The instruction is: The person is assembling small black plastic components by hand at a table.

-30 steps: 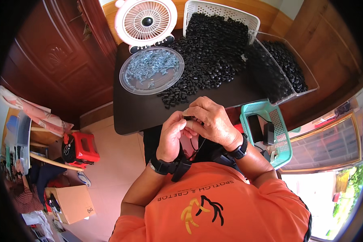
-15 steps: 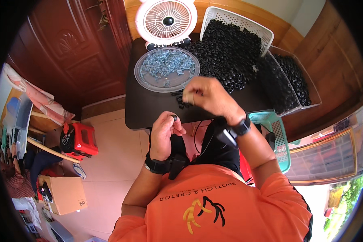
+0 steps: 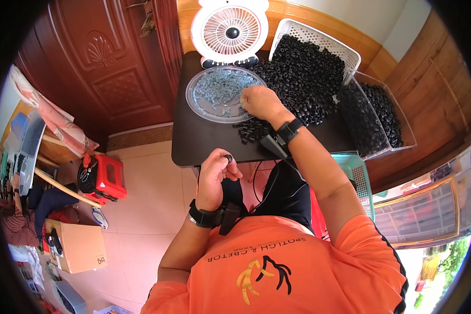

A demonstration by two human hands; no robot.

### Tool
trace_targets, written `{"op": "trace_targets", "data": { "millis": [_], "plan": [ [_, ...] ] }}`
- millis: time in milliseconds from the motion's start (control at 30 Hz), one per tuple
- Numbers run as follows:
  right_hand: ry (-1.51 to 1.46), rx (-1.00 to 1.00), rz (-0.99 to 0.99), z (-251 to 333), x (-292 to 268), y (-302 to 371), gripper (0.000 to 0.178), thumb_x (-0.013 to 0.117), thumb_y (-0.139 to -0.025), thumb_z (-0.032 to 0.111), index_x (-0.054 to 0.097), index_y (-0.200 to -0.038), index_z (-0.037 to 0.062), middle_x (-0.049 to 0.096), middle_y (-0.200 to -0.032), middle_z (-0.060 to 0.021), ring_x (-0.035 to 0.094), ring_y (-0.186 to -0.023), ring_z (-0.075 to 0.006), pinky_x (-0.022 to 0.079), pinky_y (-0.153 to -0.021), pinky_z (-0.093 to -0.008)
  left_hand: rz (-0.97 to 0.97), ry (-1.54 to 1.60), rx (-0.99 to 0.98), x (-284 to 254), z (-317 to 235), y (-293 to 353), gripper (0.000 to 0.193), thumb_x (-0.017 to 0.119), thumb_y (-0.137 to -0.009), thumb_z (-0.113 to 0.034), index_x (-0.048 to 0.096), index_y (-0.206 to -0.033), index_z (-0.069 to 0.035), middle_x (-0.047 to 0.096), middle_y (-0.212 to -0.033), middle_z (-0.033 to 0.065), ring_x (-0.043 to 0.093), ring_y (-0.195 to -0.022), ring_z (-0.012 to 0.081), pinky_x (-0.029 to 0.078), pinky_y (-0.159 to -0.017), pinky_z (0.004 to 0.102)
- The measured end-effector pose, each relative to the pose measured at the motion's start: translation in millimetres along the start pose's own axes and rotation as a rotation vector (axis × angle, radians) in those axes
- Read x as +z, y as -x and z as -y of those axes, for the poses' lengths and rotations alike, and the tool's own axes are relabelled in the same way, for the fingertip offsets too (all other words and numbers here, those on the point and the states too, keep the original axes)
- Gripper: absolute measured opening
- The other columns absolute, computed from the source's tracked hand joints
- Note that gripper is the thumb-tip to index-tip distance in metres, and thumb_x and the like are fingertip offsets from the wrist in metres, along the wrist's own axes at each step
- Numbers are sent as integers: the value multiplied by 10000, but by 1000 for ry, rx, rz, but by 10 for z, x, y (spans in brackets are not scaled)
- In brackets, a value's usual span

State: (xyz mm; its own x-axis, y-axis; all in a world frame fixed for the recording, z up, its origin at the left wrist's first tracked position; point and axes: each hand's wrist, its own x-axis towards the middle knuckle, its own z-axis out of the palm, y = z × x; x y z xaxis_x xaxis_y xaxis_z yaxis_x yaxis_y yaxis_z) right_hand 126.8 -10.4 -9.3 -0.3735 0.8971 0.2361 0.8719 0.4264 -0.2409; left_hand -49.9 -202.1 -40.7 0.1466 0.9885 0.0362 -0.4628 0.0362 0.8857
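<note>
My left hand (image 3: 214, 178), just off the table's front edge, is closed around a small black plastic ring (image 3: 228, 158), which shows between thumb and forefinger. Over the right rim of a round clear plastic tray (image 3: 208, 111) is my right hand (image 3: 264, 103), its fingers pinched together. Whatever its fingertips hold, if anything, is hidden. Many tiny bluish, shiny pieces (image 3: 222, 85) lie spread in the tray. Right of it, a large heap of black plastic rings (image 3: 303, 78) spills across the dark table (image 3: 193, 141). A smaller cluster of them (image 3: 251, 131) lies below my right hand.
A white fan (image 3: 232, 34) stands behind the tray. A white perforated basket (image 3: 345, 52) lies tipped behind the heap, beside a clear bin (image 3: 387, 141) of black rings. A green basket (image 3: 358, 172) is below the table's right side. Another person (image 3: 23, 220) sits at far left.
My right hand has moved from above the loose black rings to the right rim of the round tray. The left hand still holds its black ring. The view has shifted slightly.
</note>
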Motion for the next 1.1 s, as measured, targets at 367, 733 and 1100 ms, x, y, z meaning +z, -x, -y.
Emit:
{"op": "trace_targets", "data": {
  "millis": [367, 733, 1100],
  "plan": [
    [-61, -159, -9, -77, 28, 36, 111, 601, -777, 127, 643, -816, 32, 668, -812, -176, 635, -789, -382, 503, -724, -449, 27, 2, -34, 15, 37, -9, 186, 439, -883, -191, 540, -896, -36, 572, -753, 73, 608, -670, 209, 461, -635, 291],
    [-129, -230, -50, 3, 6, -124, 143, 577, -791, 141, 688, -860, 82, 679, -826, -175, 648, -815, -376, 506, -735, -459, 3, 14, -47, -9, 61, -34, 188, 454, -890, -203, 542, -899, -36, 576, -748, 75, 610, -662, 208, 464, -629, 288],
    [-47, -340, 54, 610, 183, -389, 112, 633, -750, 117, 679, -840, 70, 677, -803, -170, 649, -799, -379, 508, -725, -454, -7, 33, -63, -53, 55, -29, 191, 465, -900, -216, 542, -898, -40, 580, -746, 79, 613, -660, 213, 463, -632, 290]
  ]
}}
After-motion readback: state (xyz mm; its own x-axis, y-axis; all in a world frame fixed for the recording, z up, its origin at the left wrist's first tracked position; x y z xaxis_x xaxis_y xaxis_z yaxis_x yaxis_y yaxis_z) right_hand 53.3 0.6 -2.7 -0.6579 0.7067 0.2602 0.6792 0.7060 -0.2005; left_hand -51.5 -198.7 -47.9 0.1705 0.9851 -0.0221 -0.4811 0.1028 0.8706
